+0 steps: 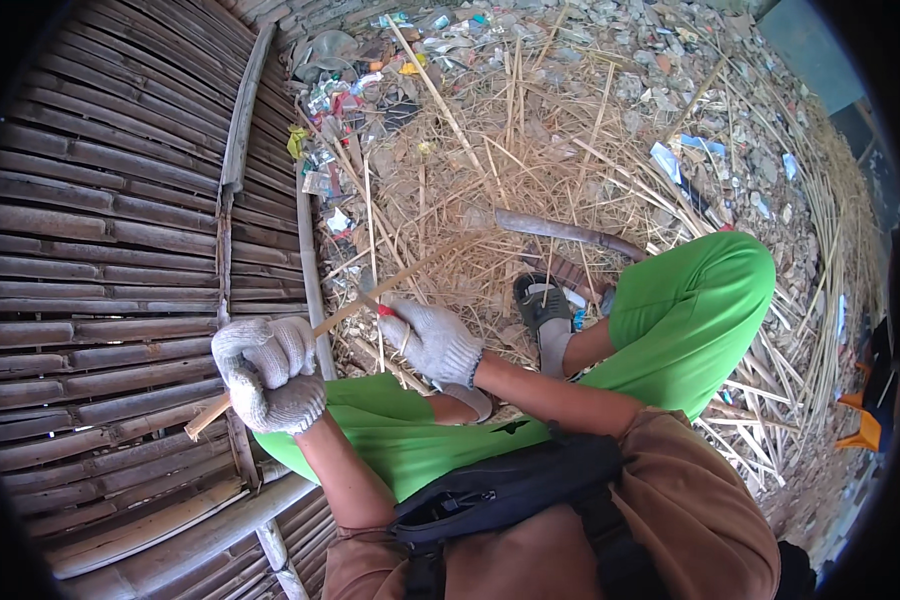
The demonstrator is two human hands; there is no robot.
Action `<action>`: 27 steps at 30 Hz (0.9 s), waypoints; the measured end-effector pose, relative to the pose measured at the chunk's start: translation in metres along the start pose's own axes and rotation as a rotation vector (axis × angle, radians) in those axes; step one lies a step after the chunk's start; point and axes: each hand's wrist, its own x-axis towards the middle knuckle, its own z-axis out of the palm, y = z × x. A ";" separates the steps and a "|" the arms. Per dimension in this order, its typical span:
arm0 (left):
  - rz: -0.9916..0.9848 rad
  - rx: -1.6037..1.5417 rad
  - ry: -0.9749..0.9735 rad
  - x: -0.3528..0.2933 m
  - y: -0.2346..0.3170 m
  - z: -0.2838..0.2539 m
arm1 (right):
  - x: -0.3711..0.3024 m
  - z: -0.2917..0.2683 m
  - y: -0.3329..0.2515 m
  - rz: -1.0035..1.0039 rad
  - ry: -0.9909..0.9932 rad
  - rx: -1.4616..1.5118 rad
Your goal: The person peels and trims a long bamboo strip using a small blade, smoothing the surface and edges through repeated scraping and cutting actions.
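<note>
My left hand (268, 375), in a white knit glove, is closed around the near end of a long thin bamboo strip (390, 282). The strip runs up and to the right across my lap, over the straw. My right hand (432, 340), also gloved, grips a small tool with a red handle (384, 311) pressed against the strip's middle; the blade is hidden. Both hands sit above my green-trousered knee (410, 440).
A slatted bamboo platform (100, 270) fills the left. Straw, bamboo offcuts and litter (530, 130) cover the ground ahead. A curved dark stick (570, 232) lies beyond my sandalled foot (542, 305). A black waist bag (510, 485) hangs at my front. Orange objects (865, 425) sit at far right.
</note>
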 end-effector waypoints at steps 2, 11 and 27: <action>0.006 -0.003 -0.010 0.003 -0.005 0.009 | 0.006 -0.001 0.054 0.174 -0.002 -0.048; -0.010 0.051 0.060 -0.009 -0.002 0.016 | 0.002 0.003 0.017 0.059 -0.086 0.038; -0.024 0.047 0.112 -0.012 0.000 0.014 | -0.005 -0.007 0.002 0.132 -0.172 -0.070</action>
